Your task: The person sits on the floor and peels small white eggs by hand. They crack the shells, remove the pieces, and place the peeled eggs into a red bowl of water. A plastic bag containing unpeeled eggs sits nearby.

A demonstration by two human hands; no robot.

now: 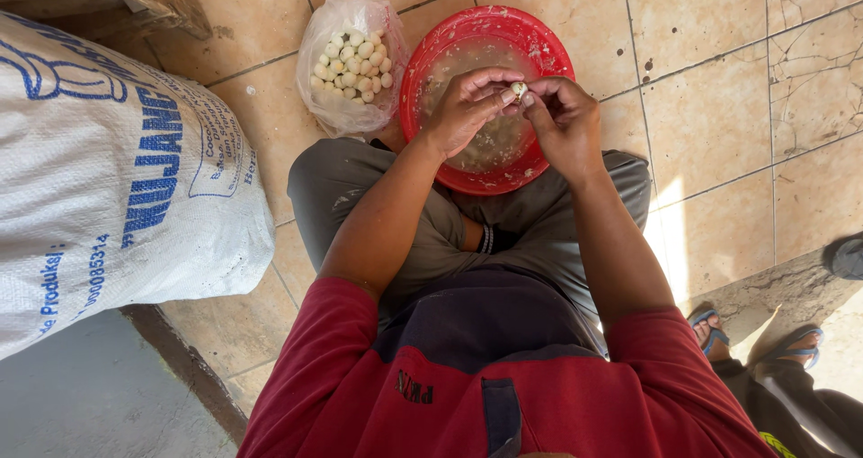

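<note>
Grip: both hands, left hand (463, 107) and right hand (566, 121), pinching one small pale ball (518, 88) above red basin (486, 98), upper centre | done: bag of pale balls (351, 62) upper left, part-filled | left: basin mostly watery residue

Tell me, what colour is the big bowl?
Red bowl, seen in the head view.

Both forearms reach forward, left hand (463, 107) and right hand (564, 121) meeting, fingertips pinched together.

Tile floor (719, 107) w/ basin (539, 49), bag (346, 107), sack (108, 179)
</note>
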